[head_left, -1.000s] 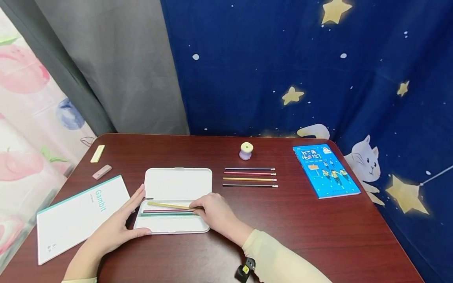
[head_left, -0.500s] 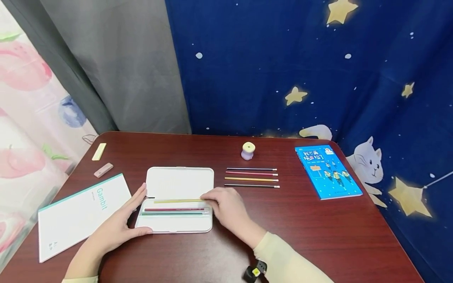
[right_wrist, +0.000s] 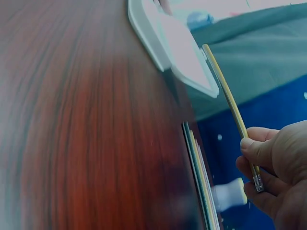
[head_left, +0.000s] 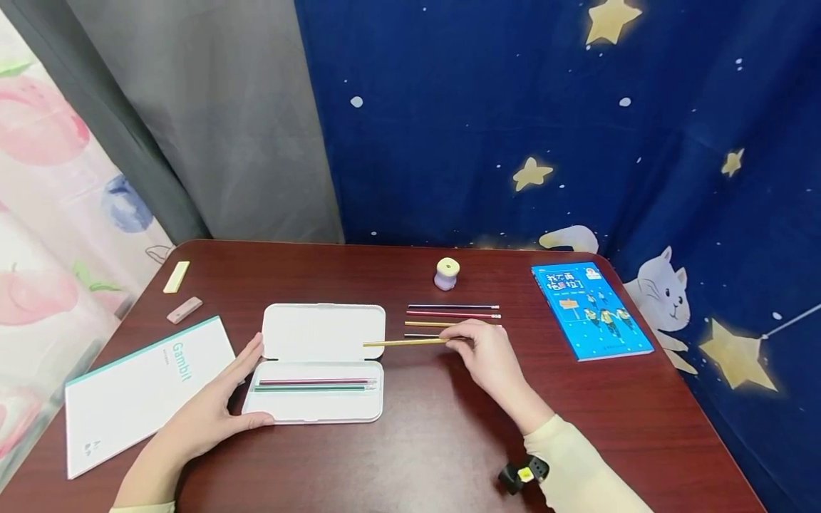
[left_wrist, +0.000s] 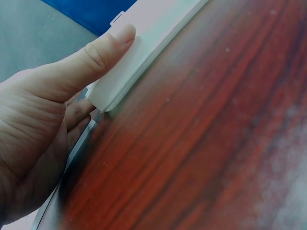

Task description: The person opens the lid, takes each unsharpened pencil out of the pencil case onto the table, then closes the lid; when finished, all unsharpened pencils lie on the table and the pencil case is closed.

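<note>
In the head view a white pencil case (head_left: 314,412) lies unfolded, its lid (head_left: 323,328) tipped back. A red and a green pencil (head_left: 311,389) lie inside. My left hand (head_left: 208,413) rests against the left side of the case, fingers straight and thumb on the near left corner; the left wrist view shows that thumb (left_wrist: 98,60) on the case. To the right of the case, my right hand (head_left: 490,360) pinches a yellow pencil (head_left: 404,343) near its metal eraser end, above the table. The pencil's other end points left, over the lid's right edge.
Several pencils (head_left: 452,314) lie in a row behind my right hand, partly covered by it. A small yellow-and-lilac spool-shaped object (head_left: 446,274) stands behind them. A blue book (head_left: 593,313) lies right; a white notebook (head_left: 147,392), a pink eraser (head_left: 184,310) and a pale-yellow block (head_left: 176,277) lie left.
My right hand has lifted the yellow pencil out of the case and carried it right, toward the row of pencils. My left hand has stayed at the case.
</note>
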`<state>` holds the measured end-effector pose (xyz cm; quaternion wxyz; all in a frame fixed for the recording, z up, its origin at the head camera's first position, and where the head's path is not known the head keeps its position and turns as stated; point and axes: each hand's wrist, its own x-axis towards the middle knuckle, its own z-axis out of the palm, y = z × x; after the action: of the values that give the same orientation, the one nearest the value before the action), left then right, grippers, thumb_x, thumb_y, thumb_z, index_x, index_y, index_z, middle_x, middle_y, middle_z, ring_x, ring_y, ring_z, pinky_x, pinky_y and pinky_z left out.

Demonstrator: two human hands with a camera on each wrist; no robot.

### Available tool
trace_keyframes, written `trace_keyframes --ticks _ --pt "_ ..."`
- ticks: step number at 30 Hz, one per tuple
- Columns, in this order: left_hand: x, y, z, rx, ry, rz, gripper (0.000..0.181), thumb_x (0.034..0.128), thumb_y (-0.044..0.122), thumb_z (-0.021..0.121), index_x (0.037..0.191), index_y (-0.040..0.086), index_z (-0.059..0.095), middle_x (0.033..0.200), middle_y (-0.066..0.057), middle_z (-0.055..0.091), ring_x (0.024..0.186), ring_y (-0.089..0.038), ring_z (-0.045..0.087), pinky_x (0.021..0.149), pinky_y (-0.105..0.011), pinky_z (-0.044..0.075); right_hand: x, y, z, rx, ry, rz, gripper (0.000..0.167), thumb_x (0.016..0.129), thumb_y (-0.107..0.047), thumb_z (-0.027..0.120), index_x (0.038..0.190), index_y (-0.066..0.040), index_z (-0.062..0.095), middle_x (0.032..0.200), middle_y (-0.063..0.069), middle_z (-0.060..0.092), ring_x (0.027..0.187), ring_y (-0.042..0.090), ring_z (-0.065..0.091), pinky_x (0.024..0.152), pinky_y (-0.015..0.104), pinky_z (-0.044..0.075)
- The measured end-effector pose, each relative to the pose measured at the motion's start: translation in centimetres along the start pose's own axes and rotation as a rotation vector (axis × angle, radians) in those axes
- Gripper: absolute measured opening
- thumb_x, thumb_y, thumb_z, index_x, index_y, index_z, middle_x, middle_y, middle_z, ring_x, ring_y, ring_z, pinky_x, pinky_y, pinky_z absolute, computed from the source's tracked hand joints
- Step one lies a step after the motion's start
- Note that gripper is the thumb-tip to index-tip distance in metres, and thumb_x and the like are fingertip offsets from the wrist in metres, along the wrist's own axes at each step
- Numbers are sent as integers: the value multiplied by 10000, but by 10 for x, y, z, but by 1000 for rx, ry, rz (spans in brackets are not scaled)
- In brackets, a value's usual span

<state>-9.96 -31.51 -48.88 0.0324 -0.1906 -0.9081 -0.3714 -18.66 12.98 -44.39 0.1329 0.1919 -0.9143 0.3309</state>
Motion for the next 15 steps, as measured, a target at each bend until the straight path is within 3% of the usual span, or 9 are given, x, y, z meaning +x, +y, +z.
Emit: trace_keyframes --ticks 15 --pt "0 2 -1 -1 -6 -20 1110 827 320 904 1666 70 222 1737 -162 154 1509 133 57 1063 7 121 -17 46 -9 -52 21 142 140 882 -78 839 958 -196 839 981 -32 789 954 188 742 853 419 591"
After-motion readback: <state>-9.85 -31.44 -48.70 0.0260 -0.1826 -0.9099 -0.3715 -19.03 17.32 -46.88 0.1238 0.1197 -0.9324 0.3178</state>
